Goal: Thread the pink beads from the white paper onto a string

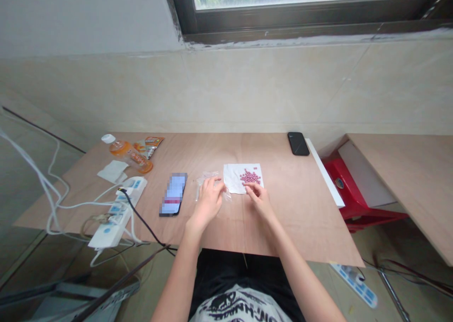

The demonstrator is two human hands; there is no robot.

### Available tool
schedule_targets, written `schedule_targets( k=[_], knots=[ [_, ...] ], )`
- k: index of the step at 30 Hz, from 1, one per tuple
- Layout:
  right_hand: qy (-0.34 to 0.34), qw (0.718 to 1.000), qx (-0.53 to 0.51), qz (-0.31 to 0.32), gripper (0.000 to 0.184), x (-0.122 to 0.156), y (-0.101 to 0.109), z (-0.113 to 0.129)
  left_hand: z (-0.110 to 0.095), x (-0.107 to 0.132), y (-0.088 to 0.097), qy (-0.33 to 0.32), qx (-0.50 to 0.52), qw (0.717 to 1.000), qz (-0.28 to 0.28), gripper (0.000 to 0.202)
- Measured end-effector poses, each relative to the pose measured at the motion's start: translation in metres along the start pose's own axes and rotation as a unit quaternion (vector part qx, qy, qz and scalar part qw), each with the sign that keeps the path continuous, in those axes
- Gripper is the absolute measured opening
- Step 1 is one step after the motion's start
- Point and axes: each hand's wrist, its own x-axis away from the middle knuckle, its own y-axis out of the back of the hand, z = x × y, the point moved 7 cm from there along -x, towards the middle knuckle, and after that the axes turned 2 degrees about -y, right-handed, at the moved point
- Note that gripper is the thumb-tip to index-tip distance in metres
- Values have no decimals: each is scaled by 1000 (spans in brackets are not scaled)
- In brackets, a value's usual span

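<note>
"Where are the pink tablets point(250, 176)?"

"Piled on white paper point(235, 179), eleven o'clock from the right hand point(259, 200), its fingertips pinched together. The left hand point(208, 203) curls over a clear plastic bag point(207, 180)."

"Risk?"

"Catching the paper could scatter them."

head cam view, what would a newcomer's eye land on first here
The small pink tablets heaped on a white paper sheet stand out first, at the middle of the plywood table, with the right hand at the sheet's lower edge. The left hand is beside it, over a clear plastic bag. Further out, a bright red chair shows beyond the table's right edge, and an orange drink bottle stands at the far left.
</note>
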Motion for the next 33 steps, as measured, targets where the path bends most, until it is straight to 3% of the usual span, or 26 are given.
schedule_targets(
  k=[5,9,13,20,22,25,30,33],
  knots=[
    [-25,993,-42,106,32,0,-20,8,-31,-14,-20,-73,-23,996,41,21],
    [-70,987,-86,117,36,3,-15,2,-39,-17,-36,-72,-31,995,55,19],
    [-45,987,-68,141,31,4,-11,0,-42,-16,-42,-70,6,997,23,16],
    [-39,996,12,79,24,-5,5,-11,-45,-16,-52,-52,64,997,8,11],
    [-45,996,1,74,23,-7,7,-12,-45,-15,-58,-52,86,995,-5,18],
    [-57,995,-20,79,23,-10,5,-13,-41,-14,-73,-46,109,992,-42,39],
    [-20,996,19,84,26,-18,5,-15,-26,-12,-102,1,171,982,-86,41],
    [6,995,90,35,30,-30,21,-18,-19,-10,-112,20,195,973,-121,47]
  ],
)
